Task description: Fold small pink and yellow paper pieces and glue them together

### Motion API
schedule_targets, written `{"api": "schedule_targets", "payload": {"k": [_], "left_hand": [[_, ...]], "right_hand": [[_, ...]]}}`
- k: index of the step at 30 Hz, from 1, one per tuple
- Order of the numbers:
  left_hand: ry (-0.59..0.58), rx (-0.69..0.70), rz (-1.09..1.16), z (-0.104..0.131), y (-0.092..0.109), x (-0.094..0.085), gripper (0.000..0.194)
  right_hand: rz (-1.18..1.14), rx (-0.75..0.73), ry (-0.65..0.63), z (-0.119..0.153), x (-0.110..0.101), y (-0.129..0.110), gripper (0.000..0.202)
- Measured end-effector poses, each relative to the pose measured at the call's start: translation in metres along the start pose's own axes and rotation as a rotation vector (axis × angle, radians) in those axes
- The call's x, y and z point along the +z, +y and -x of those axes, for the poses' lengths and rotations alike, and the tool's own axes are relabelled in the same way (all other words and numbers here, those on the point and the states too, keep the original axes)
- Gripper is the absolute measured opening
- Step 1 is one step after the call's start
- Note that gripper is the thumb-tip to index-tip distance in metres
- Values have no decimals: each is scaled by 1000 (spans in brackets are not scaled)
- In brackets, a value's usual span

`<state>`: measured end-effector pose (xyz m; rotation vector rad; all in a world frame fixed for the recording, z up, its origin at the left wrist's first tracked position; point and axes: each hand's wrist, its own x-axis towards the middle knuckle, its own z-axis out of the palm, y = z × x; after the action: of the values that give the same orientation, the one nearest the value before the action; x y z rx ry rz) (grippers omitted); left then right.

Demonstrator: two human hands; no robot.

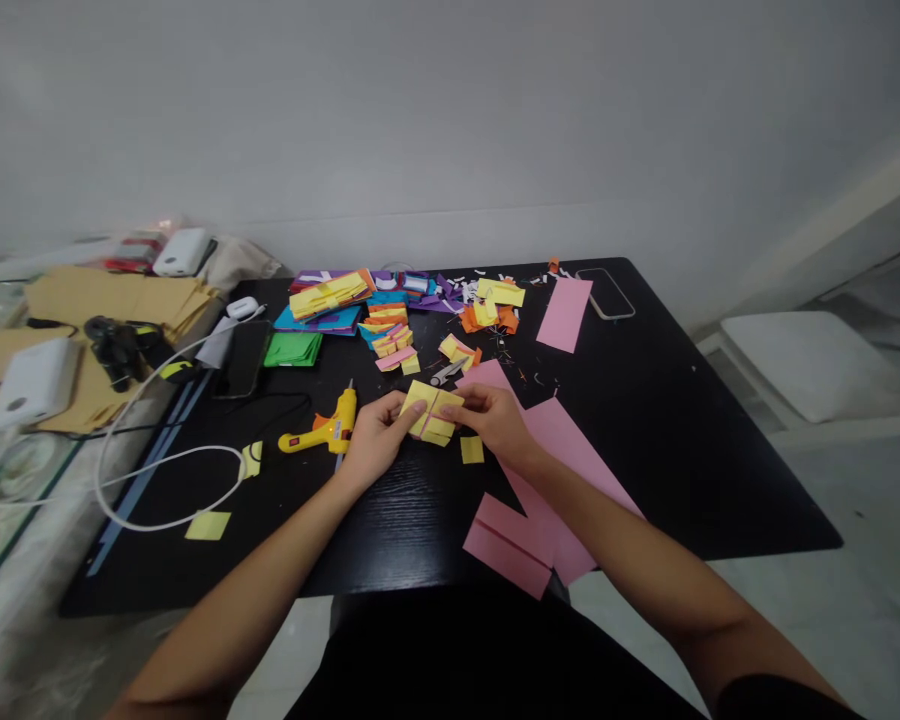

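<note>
1. At the middle of the black table (390, 550), toward the near side, a yellow folded paper (429, 402) is held up between two bare hands; a pinkish line is seen across it.
2. Its left edge is pinched between the thumb and fingers of the left hand (379, 435); its right edge is pinched in the same way by the right hand (499, 422).
3. Just left of the left hand, a yellow glue gun (339, 428) is laid with its nozzle pointed to the far side.
4. Beneath and beside the right forearm, long pink sheets (574, 455) are spread, and a creased pink piece (508, 545) is placed at the near edge. A small yellow square (472, 450) is seen just near of the right hand.
5. Beyond the hands, a metal tool (447, 374), partly hidden, is set near small folded strips (394, 343) in several colours.
6. Farther left, a green paper stack (293, 349) and a yellow bundle (331, 295) are gathered; to the far right, a pink sheet (565, 315) is laid near a pale-rimmed phone-shaped object (606, 294).
7. On the left, a white cable (99, 460) is looped over the table edge.
</note>
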<state>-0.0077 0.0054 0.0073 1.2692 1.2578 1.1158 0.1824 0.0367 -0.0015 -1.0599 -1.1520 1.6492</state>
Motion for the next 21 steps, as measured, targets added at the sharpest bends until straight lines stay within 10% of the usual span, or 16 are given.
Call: {"api": "schedule_targets", "payload": {"k": [21], "left_hand": [[41, -68, -32, 0, -1, -2, 36]], "right_hand": [[-2, 10, -95, -2, 0, 5, 45]]}}
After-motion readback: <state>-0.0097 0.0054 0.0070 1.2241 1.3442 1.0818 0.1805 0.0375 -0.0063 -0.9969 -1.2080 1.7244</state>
